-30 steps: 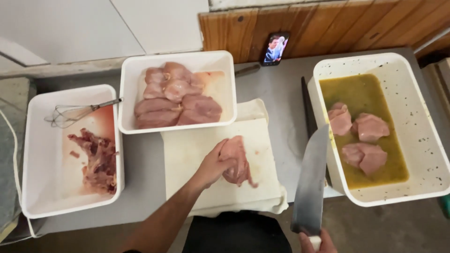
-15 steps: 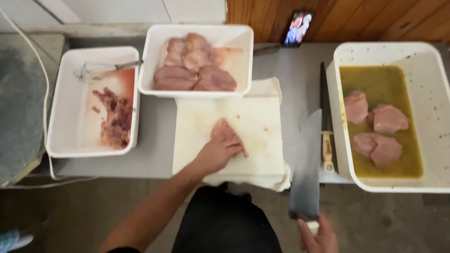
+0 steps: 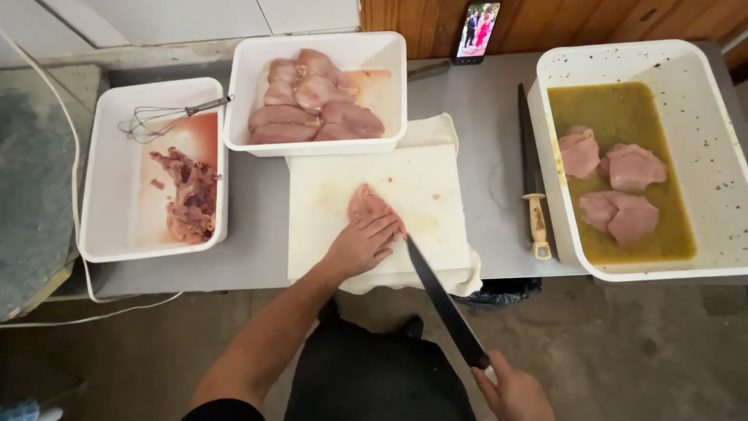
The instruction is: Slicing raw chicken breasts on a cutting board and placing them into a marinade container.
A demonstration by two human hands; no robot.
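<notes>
My left hand (image 3: pixel 361 245) presses flat on a raw chicken breast (image 3: pixel 365 204) lying on the white cutting board (image 3: pixel 421 187). My right hand (image 3: pixel 510 390), at the bottom edge, grips the handle of a long dark knife (image 3: pixel 440 300). The blade slants up and to the left, and its tip meets the meat just beside my left fingers.
Behind the board stands a white tub of raw breasts (image 3: pixel 318 101). A left tub (image 3: pixel 109 179) holds trimmings and a wire whisk (image 3: pixel 160 118). The right tub (image 3: pixel 705 101) holds breasts in yellow-green marinade. A sharpening steel (image 3: pixel 531 175) lies between board and tub. A phone (image 3: pixel 477 30) leans on the wooden wall.
The knife has swung from upright at the right of the board down to a slant, with its tip now at the meat. My left hand stays pressed on the breast.
</notes>
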